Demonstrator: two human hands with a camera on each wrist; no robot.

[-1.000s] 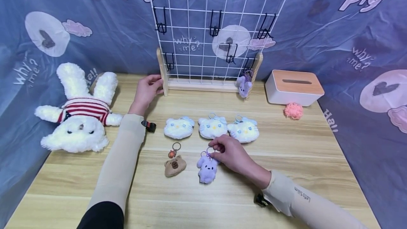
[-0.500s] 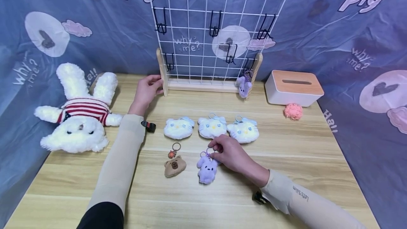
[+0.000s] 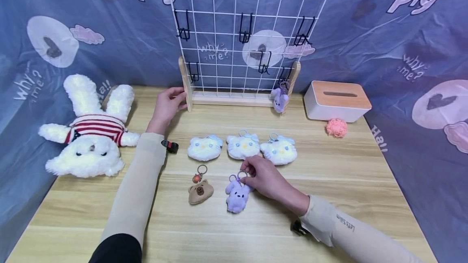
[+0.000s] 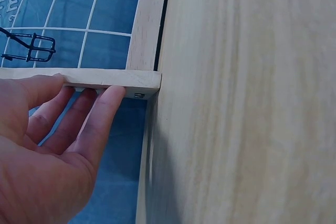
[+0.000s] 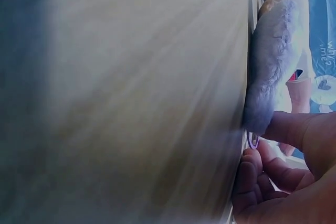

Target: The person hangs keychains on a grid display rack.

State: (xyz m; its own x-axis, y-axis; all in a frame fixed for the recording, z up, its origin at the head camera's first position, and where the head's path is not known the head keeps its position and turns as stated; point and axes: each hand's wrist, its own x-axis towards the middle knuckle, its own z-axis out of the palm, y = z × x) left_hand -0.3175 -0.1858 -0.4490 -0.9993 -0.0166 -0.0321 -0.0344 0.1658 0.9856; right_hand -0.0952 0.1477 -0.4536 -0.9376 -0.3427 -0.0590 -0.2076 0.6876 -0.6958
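My right hand pinches the ring of a purple plush dog keychain lying on the table; in the right wrist view, thumb and fingertips meet at the purple ring beside the plush. My left hand holds the left wooden upright of a white wire grid rack, thumb and fingertips at its edge in the left wrist view. A brown capybara-like plush keychain lies left of the purple one. Behind them are three white cat-face plush keychains.
Black hooks sit on the grid. Another purple plush keychain hangs from the lower right one. A tissue box with a pink yarn-like ball stands right. At left lies a white plush toy in a striped sweater.
The head view has shifted slightly. Both hands keep their places, with the right still on the purple keychain's ring and the left still at the rack's upright.
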